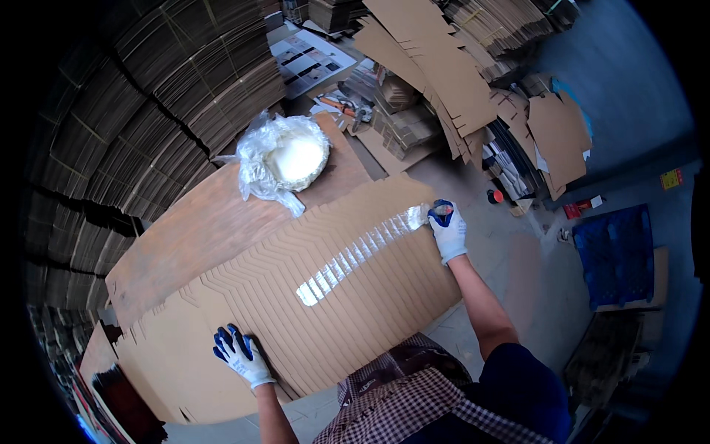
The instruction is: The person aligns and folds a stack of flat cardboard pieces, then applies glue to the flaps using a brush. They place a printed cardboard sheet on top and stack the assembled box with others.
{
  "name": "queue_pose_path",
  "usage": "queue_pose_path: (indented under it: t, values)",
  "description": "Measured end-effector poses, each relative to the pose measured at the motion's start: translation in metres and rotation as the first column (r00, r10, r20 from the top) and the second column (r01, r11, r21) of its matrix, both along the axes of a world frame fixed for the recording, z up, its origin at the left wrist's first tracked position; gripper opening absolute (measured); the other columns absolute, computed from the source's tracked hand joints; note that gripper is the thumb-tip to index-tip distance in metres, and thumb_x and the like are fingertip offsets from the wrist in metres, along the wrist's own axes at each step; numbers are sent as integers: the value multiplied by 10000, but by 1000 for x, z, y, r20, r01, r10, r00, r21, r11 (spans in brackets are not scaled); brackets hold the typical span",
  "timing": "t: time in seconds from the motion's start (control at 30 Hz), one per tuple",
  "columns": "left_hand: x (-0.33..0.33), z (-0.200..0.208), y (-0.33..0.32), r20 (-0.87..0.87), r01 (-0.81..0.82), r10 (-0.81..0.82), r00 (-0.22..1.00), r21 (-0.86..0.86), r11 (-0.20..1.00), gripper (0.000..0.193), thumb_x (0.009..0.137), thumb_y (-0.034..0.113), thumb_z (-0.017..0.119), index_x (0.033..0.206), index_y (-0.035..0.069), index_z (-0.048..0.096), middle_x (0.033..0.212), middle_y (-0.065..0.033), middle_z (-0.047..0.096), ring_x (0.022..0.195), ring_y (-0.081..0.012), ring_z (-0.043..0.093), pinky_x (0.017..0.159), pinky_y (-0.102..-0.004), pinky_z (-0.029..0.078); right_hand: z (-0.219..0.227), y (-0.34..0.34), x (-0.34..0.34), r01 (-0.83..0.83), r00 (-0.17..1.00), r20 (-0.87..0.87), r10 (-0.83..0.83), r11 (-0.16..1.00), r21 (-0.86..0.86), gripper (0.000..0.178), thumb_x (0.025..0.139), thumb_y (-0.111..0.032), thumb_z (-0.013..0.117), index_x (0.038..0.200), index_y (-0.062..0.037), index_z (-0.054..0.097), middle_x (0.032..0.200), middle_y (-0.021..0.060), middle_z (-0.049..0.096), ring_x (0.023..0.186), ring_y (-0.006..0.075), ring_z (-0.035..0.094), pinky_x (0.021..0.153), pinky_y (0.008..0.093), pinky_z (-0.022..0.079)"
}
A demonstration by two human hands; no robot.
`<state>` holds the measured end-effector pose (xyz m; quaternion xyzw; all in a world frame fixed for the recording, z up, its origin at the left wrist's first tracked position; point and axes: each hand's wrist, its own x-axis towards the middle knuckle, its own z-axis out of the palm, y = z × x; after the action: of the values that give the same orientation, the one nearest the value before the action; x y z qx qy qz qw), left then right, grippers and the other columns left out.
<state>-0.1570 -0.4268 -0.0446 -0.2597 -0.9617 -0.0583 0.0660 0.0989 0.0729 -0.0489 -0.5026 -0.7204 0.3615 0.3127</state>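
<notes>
My left hand [242, 358], in a white glove with blue fingers, lies on the fanned cardboard sheets [347, 325] near their left part, fingers spread and holding nothing. The sheets overlap in narrow steps across the table. My right hand [448, 231], gloved the same way, is closed around a brush [419, 215] at the far right end of the sheets. Its pale head touches the cardboard; the handle is mostly hidden in my grip. A band of wet white paste [346, 262] crosses the stepped edges diagonally, ending at the brush.
A plastic-lined basin [296, 159] of white paste stands on the wooden table [185, 229] beyond the sheets. Tall cardboard stacks [170, 89] rise at the left. More flat cardboard [444, 66] leans at the back. A blue pallet [614, 255] is at the right.
</notes>
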Motion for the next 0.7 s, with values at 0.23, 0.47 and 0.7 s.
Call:
queue_pose_path:
  t: [0.23, 0.47, 0.7]
  values:
    - [-5, -7, 6, 0, -14, 14, 1000, -54, 998, 518, 991, 273, 512, 1493, 157, 459, 1572, -120, 388, 1463, -319, 316, 1214, -516, 141, 1, -48, -45, -324, 945, 99, 313, 938, 128, 372, 784, -138, 782, 1114, -58, 629, 1008, 136, 672, 946, 252, 644, 858, 371, 530]
    - [-4, 2, 0, -10, 12, -12, 1000, 24, 1000, 502, 1000, 288, 502, 1478, 137, 483, 1560, -138, 400, 1444, -354, 332, 1193, -536, 160, 30, 37, 43, 144, 976, 143, -165, 979, 144, 446, 764, -118, 817, 1149, -43, 605, 986, 121, 685, 872, 214, 658, 831, 348, 548]
    - [111, 56, 155, 415, 749, -756, 507, 222, 624, 617, 821, 415, 650, 1359, 121, 575, 1500, -177, 449, 1451, -408, 295, 1201, -626, 109, 38, -88, 45, -365, 920, 129, 371, 929, -64, 495, 767, -240, 840, 1180, -74, 624, 1034, 138, 675, 927, 258, 673, 825, 390, 550]
